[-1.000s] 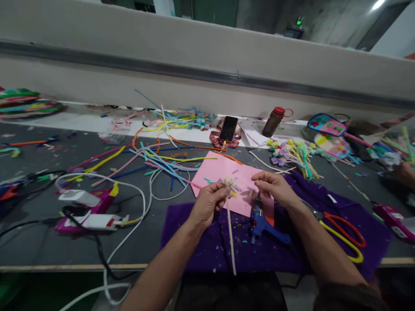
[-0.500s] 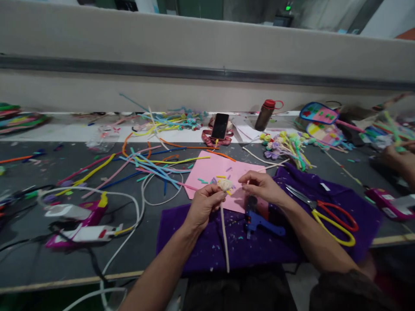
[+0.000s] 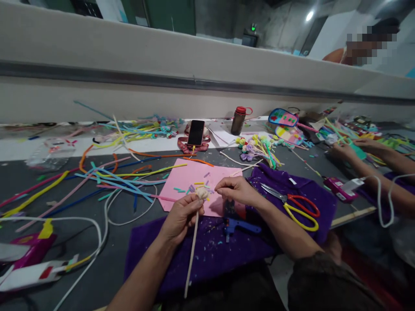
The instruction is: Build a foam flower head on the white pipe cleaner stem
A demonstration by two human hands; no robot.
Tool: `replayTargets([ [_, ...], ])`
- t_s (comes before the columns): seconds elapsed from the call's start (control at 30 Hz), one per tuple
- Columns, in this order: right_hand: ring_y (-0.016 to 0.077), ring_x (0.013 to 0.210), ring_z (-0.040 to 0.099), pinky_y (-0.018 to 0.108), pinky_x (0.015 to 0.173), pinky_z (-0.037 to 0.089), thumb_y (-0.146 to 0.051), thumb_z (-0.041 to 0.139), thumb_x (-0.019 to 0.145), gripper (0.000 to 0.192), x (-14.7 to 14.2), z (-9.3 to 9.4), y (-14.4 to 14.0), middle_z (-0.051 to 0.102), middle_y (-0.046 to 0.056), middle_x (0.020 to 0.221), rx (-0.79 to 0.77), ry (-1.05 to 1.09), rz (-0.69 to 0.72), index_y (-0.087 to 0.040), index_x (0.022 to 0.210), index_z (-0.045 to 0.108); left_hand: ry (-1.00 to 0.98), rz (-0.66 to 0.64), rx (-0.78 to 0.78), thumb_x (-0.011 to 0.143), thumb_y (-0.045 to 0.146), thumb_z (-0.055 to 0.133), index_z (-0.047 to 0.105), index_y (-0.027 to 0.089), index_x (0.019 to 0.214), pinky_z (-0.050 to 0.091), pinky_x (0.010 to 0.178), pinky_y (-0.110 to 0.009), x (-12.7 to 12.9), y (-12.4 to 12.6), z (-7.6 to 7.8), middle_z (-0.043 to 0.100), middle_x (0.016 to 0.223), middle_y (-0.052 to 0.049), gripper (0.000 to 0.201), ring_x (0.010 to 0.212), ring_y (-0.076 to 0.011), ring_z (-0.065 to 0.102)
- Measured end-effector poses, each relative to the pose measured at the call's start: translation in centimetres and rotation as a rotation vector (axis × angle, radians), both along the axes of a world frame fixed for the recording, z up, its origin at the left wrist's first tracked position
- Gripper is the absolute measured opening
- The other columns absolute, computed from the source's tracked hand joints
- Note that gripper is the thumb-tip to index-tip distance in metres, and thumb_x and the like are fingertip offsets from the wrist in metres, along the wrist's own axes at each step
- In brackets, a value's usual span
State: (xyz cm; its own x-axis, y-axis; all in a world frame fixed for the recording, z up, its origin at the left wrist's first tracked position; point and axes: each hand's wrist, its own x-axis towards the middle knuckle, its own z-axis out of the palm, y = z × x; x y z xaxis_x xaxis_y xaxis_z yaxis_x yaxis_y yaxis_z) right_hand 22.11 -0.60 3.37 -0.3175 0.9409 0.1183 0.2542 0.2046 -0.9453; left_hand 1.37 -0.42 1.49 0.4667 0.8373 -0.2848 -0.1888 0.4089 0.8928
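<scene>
Pinched between the thumb and fingers of my left hand is a cream pipe-cleaner flower, its long stem hanging down over the purple cloth. Just right of it, apart from the flower, is my right hand, fingertips drawn together; whatever they hold is too small to make out. Beneath both hands lies a pink sheet strewn with short cut bits of pipe cleaner. A blue glue gun rests on the cloth below my right hand. Scissors with red and yellow handles lie right of my right forearm.
Loose pipe cleaners and a white cable spread across the left. Toward the back are a phone, a red-capped bottle and finished pipe-cleaner flowers. At the right, a co-worker's hands handle green material.
The view has swung to the right, bringing more of the co-worker and a person beyond the partition into sight. My left hand still holds the flower, with my right hand close beside it.
</scene>
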Motion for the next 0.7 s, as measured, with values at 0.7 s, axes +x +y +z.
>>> replayTargets([
  [0.7,0.0101,0.057,0.052,0.022,0.052,0.040,-0.025,0.058,0.079,0.012,-0.9,0.3,-1.1,0.057,0.001,0.069,0.196,-0.025,-0.025,-0.016,0.076,0.066,0.179,0.258,0.345,0.061,0.025,0.069,0.056,0.015,0.063,0.037,0.055,-0.021,1.2,-0.9,-0.2,0.056,0.056,0.003,0.017,0.054,-0.0090,0.049],
])
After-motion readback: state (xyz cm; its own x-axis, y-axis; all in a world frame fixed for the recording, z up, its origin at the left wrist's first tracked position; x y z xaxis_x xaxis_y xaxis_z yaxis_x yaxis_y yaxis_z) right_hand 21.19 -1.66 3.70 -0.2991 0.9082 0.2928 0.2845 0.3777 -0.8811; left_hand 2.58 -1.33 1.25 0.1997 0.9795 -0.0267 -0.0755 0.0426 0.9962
